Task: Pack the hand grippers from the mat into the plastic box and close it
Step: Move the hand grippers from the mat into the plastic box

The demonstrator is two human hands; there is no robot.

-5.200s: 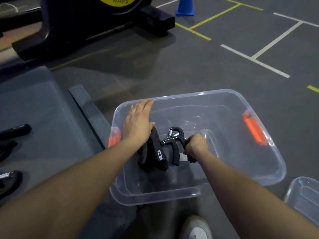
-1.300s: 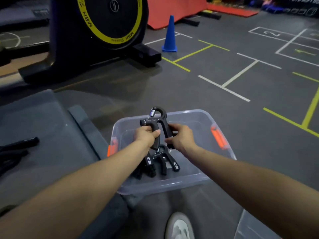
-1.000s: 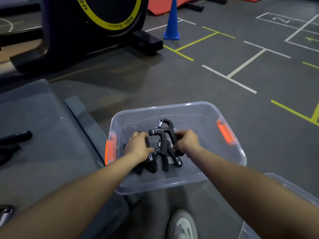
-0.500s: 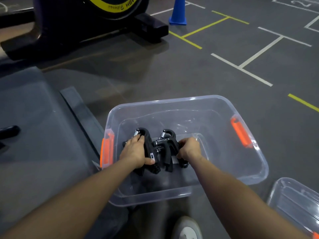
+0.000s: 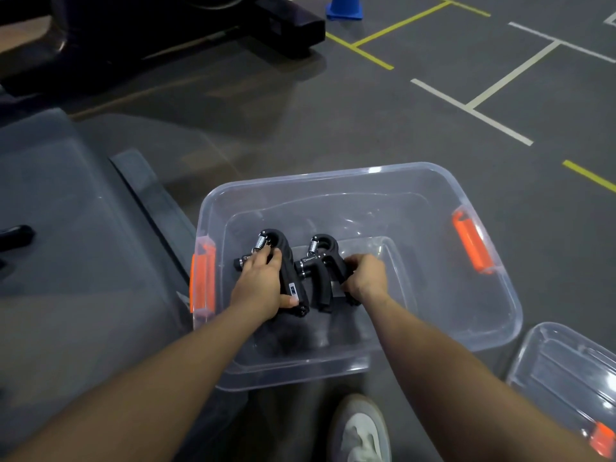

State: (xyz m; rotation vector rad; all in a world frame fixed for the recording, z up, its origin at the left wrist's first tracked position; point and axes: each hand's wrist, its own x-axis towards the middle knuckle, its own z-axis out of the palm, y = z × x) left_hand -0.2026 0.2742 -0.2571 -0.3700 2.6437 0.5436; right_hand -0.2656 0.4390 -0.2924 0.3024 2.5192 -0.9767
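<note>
A clear plastic box [image 5: 433, 181] with orange latches stands on the floor in front of me. Inside it, at the left end, black hand grippers stand upright. My left hand [image 5: 258, 288] grips the left group of hand grippers [image 5: 283, 258], thumb across a handle. My right hand [image 5: 365, 278] holds the handles of another hand gripper [image 5: 321, 261] just to the right, fingers curled round them. Both sets sit low in the box. One more black hand gripper [image 5: 15, 235] lies on the grey mat [image 5: 73, 261] at the far left edge.
The box's clear lid [image 5: 566, 371] with an orange clip lies on the floor at lower right. My shoe [image 5: 361, 431] is just below the box. A dark exercise machine base [image 5: 166, 31] and a blue cone [image 5: 343, 8] stand farther back.
Both hands have lowered a hand gripper from above the box down into it, beside the others. The two sets have drawn slightly apart in the last half second.
</note>
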